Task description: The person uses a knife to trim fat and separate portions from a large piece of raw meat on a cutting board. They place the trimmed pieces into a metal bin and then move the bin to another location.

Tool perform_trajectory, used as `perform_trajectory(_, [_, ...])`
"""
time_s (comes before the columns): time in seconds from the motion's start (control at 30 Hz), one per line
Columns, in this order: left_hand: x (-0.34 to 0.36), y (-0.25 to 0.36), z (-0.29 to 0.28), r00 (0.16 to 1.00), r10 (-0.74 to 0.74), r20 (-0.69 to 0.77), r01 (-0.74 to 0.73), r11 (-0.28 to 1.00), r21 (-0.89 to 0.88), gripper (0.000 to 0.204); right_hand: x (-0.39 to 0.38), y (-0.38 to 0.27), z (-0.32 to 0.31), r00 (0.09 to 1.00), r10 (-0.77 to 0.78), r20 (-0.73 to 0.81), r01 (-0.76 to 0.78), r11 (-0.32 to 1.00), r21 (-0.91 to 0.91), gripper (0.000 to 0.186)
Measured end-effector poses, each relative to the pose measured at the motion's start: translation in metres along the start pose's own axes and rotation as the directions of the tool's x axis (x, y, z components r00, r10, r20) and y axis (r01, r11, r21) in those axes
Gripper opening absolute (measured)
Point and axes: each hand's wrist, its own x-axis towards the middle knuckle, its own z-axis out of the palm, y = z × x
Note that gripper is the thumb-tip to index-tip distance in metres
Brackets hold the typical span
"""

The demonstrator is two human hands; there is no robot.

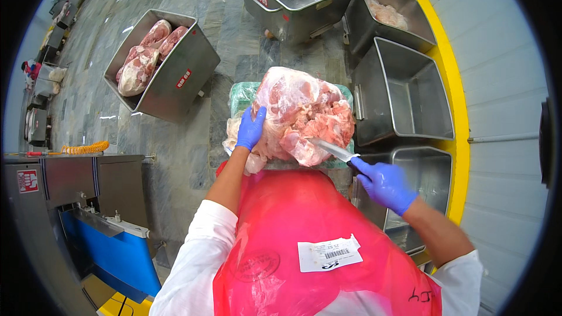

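Observation:
A large piece of raw meat [287,96], pink with white fat, lies in front of me on a green cutting board [243,95]. My left hand [251,129], in a blue glove, presses against its left side with the fingers laid along the fat. In my right hand [389,184], also gloved in blue, a knife [333,150] is gripped by its handle. Its blade points left and its tip meets the loose flesh at the lower part of the meat. A pale flap of fat [256,164] hangs at the board's near left edge.
A steel bin [196,76] with several big meat pieces stands at the far left. More steel bins [410,90] line the right side by a yellow kerb [459,111]; one holds pale scraps [386,14]. A steel machine with a blue panel [114,251] is at near left.

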Motion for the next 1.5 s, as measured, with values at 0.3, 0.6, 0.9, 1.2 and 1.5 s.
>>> perform_trajectory(0.3, [-0.02,0.001,0.009,0.997,-0.077,-0.019,0.077,0.997,-0.014,0.11,-0.015,-0.055,-0.085,0.959,0.204,0.195,-0.22,0.974,0.062,0.046])
perform_trajectory(0.6, [-0.032,0.021,-0.003,0.996,-0.087,0.011,0.086,0.996,0.026,0.111,0.022,-0.102,-0.102,0.955,0.154,0.253,-0.104,0.974,-0.203,0.038])
perform_trajectory(0.9, [-0.034,0.029,-0.004,0.995,-0.095,-0.03,0.096,0.994,0.051,0.105,0.084,-0.123,-0.103,0.888,0.16,0.432,-0.046,0.964,-0.261,0.031])
perform_trajectory(1.2, [-0.03,0.03,-0.004,0.994,-0.106,-0.017,0.107,0.993,0.058,0.102,-0.009,-0.071,0.045,0.95,0.291,0.113,-0.261,0.939,-0.225,0.056])
perform_trajectory(1.5, [-0.013,0.012,0.001,0.999,-0.045,-0.007,0.045,0.998,0.035,0.1,-0.031,0.004,0.143,0.985,0.115,-0.13,-0.135,0.979,-0.154,0.057])
